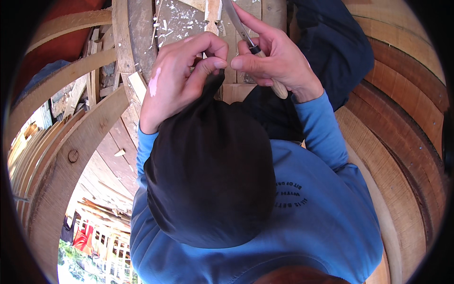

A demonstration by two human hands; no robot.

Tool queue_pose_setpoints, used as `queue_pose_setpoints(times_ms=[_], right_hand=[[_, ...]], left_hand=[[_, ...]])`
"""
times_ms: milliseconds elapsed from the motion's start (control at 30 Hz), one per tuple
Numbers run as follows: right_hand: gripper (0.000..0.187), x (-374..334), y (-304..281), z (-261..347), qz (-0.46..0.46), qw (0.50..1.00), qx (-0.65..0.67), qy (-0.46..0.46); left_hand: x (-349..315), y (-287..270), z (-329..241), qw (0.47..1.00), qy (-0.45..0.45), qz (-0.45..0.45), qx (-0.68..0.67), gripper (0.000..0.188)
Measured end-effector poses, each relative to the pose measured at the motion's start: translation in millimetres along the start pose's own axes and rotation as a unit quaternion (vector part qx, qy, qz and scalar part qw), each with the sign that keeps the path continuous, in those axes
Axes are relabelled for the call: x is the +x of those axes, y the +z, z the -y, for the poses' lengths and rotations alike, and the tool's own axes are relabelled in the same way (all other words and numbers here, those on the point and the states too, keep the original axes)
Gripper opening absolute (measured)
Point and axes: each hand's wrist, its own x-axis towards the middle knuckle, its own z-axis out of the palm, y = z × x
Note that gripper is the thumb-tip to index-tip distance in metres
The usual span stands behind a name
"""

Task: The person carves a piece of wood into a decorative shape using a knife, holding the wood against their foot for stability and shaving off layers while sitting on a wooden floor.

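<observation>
My right hand [288, 61] is closed round the light wooden handle of a chisel [280, 89], which has a black ferrule and a metal blade pointing up and away. Close beside it, my left hand [177, 71] is curled, thumb against forefinger; anything in that pinch is too small or hidden. The two thumbs nearly meet. Just beyond the left fingers stands a pale piece of wood [213, 14] with a notched, narrowed neck. A big rounded form in black fabric [213, 175], perhaps my raised knee, fills the middle and tapers toward my left hand.
Wood shavings [172, 28] lie scattered over the planks beyond my hands. Curved wooden ribs [71, 156] rise on the left, with offcuts [94, 71] behind them. Bent planks [402, 123] form a wall on the right. Dark trousers [336, 47] cover a leg at upper right.
</observation>
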Motion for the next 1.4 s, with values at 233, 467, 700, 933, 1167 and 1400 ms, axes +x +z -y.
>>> queue_pose_setpoints(times_ms=[233,467,700,933,1167,1400], right_hand=[[0.101,4,-4,-20,-0.002,0.993,0.121,-0.006],[0.104,1,-5,-16,0.022,0.988,0.154,-0.016],[0.107,5,-17,-33,0.059,0.987,0.137,-0.065],[0.105,6,-18,-31,0.041,0.994,0.078,-0.071],[0.108,-2,-3,-11,-0.024,0.994,-0.085,-0.062],[0.106,6,-2,-18,-0.053,0.976,-0.182,-0.110]], left_hand=[[-6,3,10,0.987,-0.089,-0.090,-0.095,0.005],[-16,-8,40,0.978,-0.127,-0.165,-0.025,0.009],[-22,-25,63,0.951,-0.158,-0.220,0.150,0.015],[-34,-51,89,0.892,-0.123,-0.310,0.305,0.017],[-43,-76,128,0.819,-0.223,-0.373,0.375,0.013],[-39,-46,85,0.968,-0.130,-0.200,-0.075,0.023]])
